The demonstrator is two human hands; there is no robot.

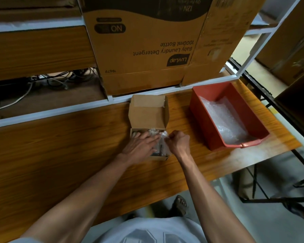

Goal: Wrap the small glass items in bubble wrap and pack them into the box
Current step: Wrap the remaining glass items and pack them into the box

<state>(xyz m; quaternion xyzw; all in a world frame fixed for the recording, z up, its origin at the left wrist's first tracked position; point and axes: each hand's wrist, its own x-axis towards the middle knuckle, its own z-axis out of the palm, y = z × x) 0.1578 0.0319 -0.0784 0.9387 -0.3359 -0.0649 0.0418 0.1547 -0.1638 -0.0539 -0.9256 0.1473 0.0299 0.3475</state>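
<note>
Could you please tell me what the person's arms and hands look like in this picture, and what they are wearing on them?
Both forearms are bare right down to the wrists. The left hand and right hand have no gloves, and I can see no watch, ring or bracelet. No sleeve reaches the forearms; only a pale grey shirt with a faint printed pattern shows at the bottom edge.

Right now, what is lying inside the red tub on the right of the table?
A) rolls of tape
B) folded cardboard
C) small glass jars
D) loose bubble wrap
D: the red tub holds only crumpled clear bubble wrap; no jars, tape or cardboard show in it.
</note>
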